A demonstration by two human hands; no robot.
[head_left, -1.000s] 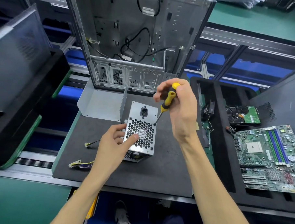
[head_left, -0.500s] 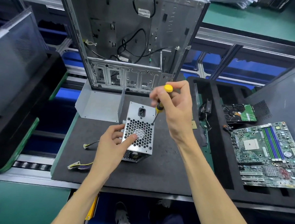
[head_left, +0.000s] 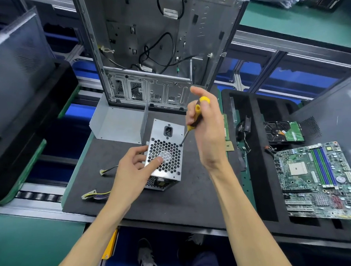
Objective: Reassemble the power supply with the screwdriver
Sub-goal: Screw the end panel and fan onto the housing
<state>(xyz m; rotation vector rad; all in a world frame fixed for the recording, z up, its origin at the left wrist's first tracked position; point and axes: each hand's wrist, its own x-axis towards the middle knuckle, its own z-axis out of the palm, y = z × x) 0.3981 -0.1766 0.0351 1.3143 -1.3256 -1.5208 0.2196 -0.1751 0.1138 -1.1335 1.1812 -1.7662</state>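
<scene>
A silver power supply (head_left: 166,137) with a honeycomb fan grille and a black socket lies on the dark foam mat (head_left: 173,201). My left hand (head_left: 136,172) grips its left side, thumb pressed on the grille. My right hand (head_left: 207,131) holds a yellow-and-black screwdriver (head_left: 194,118) by the handle, index finger raised. The screwdriver's tip sits on the screw at the grille's upper right corner (head_left: 180,145).
An open metal computer case (head_left: 158,43) stands behind the mat, a bent metal cover (head_left: 120,123) in front of it. Loose cable connectors (head_left: 95,194) lie at left. A black foam tray (head_left: 260,169) at right holds a motherboard (head_left: 319,178), hard drive (head_left: 285,132) and small fan (head_left: 243,128).
My right hand has turned the screwdriver handle, fingers shifting round it and the index finger lifting. The tip stays at the same corner. My left hand keeps its hold.
</scene>
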